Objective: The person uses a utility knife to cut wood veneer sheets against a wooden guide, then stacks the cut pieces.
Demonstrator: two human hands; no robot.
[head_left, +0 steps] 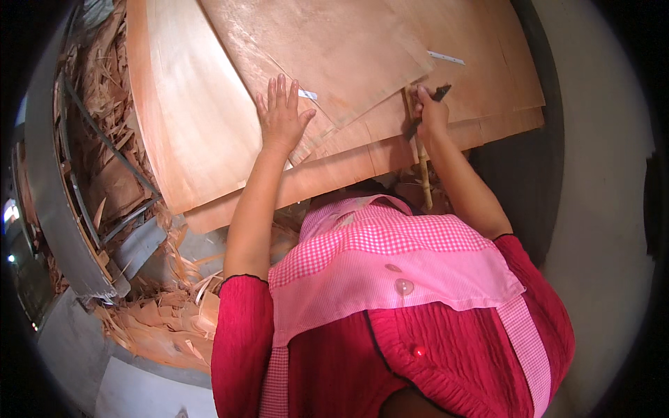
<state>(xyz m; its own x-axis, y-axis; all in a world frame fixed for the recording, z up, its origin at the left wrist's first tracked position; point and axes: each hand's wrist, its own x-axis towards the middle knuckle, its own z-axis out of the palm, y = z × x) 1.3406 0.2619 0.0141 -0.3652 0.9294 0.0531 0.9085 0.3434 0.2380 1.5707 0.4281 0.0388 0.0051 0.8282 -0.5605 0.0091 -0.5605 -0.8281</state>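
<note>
Layered wood veneer sheets point(341, 45) fill the upper view, with a paler sheet point(188, 104) on the left and small white strips point(445, 57) on top. My left hand point(283, 120) lies flat on them beside one white strip point(307, 94), fingers apart. My right hand point(430, 113) is closed around a dark-handled tool point(442, 92) near a sheet's lower edge; its working end is hard to make out. A thin bamboo stick point(424, 177) runs down from beside this hand past the stack's front edge; whether my fingers also hold it I cannot tell.
Veneer scraps point(111, 167) heap at the left behind a grey curved metal rail point(66, 237) and bars. More shavings point(160, 327) lie at the lower left. A dark surface point(523, 188) borders the stack on the right, beside a pale grey surface point(599, 209).
</note>
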